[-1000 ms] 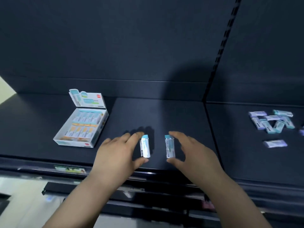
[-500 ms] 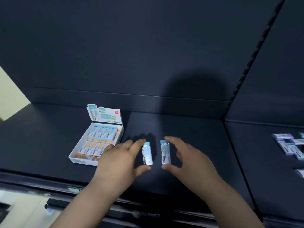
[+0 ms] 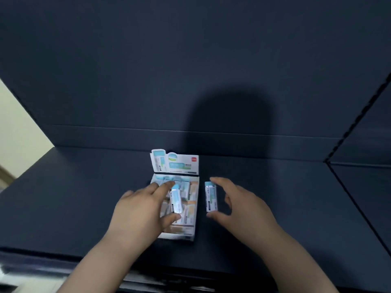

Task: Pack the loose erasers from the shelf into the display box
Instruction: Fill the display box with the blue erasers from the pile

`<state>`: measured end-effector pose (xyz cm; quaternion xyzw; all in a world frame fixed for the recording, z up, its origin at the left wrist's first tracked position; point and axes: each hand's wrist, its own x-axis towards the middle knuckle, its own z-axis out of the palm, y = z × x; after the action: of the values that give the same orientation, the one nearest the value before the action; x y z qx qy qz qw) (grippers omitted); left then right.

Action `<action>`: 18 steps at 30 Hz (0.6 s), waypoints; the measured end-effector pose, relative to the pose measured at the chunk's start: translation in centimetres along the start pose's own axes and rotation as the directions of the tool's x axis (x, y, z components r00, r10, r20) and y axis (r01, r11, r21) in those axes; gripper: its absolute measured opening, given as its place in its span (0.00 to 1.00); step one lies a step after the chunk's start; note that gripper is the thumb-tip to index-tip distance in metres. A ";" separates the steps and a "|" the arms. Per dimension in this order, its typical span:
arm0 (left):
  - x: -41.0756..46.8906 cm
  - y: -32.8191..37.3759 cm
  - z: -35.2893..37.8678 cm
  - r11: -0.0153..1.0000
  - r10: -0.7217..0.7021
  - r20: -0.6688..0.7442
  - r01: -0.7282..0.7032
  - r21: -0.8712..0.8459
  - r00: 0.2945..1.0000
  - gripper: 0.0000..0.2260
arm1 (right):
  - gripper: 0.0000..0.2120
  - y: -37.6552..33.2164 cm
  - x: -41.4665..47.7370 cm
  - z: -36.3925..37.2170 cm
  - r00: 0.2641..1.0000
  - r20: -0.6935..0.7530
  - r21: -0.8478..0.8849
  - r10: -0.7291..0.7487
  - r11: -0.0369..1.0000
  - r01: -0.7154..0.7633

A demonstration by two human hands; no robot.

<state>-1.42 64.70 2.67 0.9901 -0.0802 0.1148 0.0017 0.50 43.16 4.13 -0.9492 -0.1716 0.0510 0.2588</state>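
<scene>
head view. a: where were the two loose erasers?
b: the left eraser was over the display box, above the packed erasers inside it. the right eraser was just beside the box, at its right wall, over the shelf.
a: and the fingers?
b: the left hand pinched its eraser by the two short ends, index finger on the blue end and thumb on the near end. the right hand held the other eraser in the same way.
a: how did the box stand?
b: it stood on the dark shelf, its printed lid upright at the far side. behind it was the dark back panel with a shadow on it. the picture was a little blurred, so i could not tell if the left eraser touched the ones below.
</scene>
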 end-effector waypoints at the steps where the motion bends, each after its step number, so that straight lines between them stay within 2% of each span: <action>1: 0.2 -1.4 0.0 1.000 0.003 0.003 -0.003 0.000 1.000 0.33 | 0.33 -0.9 0.6 0.6 1.000 0.000 -0.009 0.004 1.000 -0.004; 6: 0.9 -5.7 -0.4 0.999 -0.023 0.093 0.026 -0.033 0.995 0.33 | 0.34 -3.7 2.9 3.3 0.997 -0.045 -0.044 0.057 0.997 -0.059; 9: 1.2 -6.9 0.2 0.996 0.021 0.159 -0.007 -0.087 0.987 0.33 | 0.34 -4.6 3.7 4.4 0.990 -0.057 -0.080 0.126 0.988 -0.131; 15: 2.1 -7.6 0.4 0.975 0.216 0.308 -0.190 -0.114 0.927 0.32 | 0.32 -5.2 4.4 5.1 0.962 -0.112 -0.151 0.251 0.952 -0.266; 18: 2.5 -7.9 0.3 0.966 0.257 0.354 -0.241 -0.088 0.899 0.32 | 0.30 -5.4 5.0 4.8 0.952 -0.111 -0.180 0.285 0.936 -0.301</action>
<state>2.33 72.12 3.06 0.9756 -0.2074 -0.0723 -0.0069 2.66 51.50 2.70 -0.9862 -0.0215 0.0326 0.1609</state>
